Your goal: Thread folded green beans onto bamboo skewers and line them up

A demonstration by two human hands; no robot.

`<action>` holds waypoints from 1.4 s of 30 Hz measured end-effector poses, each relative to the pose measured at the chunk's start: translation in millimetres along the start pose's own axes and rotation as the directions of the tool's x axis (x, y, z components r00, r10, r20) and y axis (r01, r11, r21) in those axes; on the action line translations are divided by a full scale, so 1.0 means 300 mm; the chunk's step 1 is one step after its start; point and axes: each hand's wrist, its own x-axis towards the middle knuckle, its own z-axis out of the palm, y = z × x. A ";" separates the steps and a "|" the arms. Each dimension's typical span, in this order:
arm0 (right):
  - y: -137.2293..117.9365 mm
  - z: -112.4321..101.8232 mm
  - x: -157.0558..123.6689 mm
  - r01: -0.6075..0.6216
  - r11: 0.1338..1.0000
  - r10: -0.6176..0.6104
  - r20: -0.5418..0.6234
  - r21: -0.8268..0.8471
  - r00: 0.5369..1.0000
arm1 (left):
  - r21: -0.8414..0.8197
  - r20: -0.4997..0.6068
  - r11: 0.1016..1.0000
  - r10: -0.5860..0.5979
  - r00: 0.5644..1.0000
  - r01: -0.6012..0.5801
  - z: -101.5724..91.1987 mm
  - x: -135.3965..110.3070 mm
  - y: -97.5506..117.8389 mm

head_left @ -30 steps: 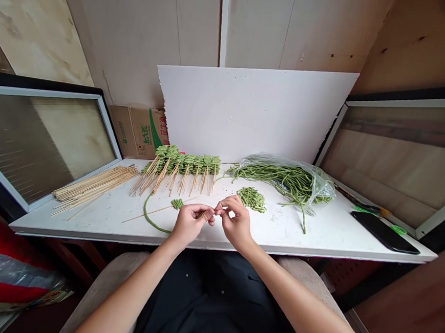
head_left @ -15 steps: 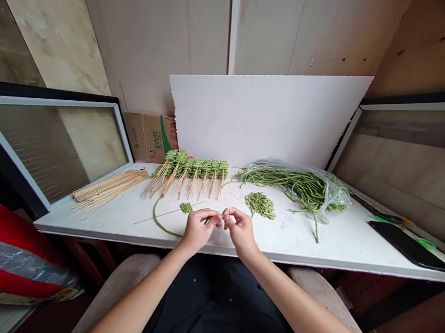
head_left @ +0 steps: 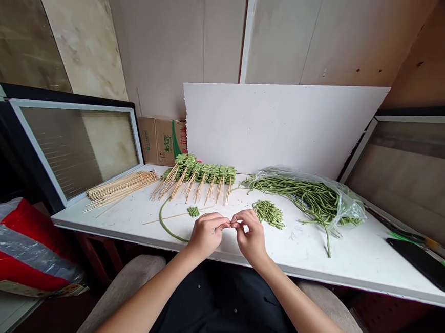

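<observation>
Appears smooth on tabletop (head_left: pixel 296 252); bare, matt wood on skewers (head_left: pixel 123 187); clear, glossy plastic on bag (head_left: pixel 348 204); matt cardboard on carton (head_left: pixel 163 142).

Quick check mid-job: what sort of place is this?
Likely a small food-prep corner, whether home or shop I can't tell: the white table holds long beans in a clear bag, bare skewers and a stack of bean skewers.

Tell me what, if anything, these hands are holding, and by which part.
The left hand seems to hold a long green bean near one end, though the exact spot is hidden. Whether the right hand grips anything can't be told.
</observation>
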 end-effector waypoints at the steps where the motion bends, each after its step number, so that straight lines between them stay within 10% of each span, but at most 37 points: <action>1: 0.000 0.009 -0.005 -0.046 0.998 0.046 -0.003 0.041 0.999 | -0.026 -0.007 1.000 -0.007 1.000 0.007 0.000 0.000 -0.004; 10: 0.028 0.056 -0.025 -0.364 0.852 0.341 0.128 0.378 0.931 | -0.254 0.022 0.958 -0.129 0.991 0.130 0.002 0.003 -0.032; 26: -0.002 0.074 -0.028 -0.546 0.525 0.535 0.245 0.653 0.809 | -0.462 -0.028 0.870 -0.209 0.978 0.173 0.032 0.000 -0.050; 35: 0.299 -0.177 0.130 -0.554 0.821 0.569 -0.117 0.138 0.814 | -0.494 0.061 0.805 -0.345 0.937 0.329 0.045 -0.008 -0.109; 42: 0.520 -0.302 0.150 -0.576 0.736 0.592 -0.073 -0.355 0.802 | -0.507 0.178 0.763 -0.364 0.914 0.402 0.046 -0.012 -0.134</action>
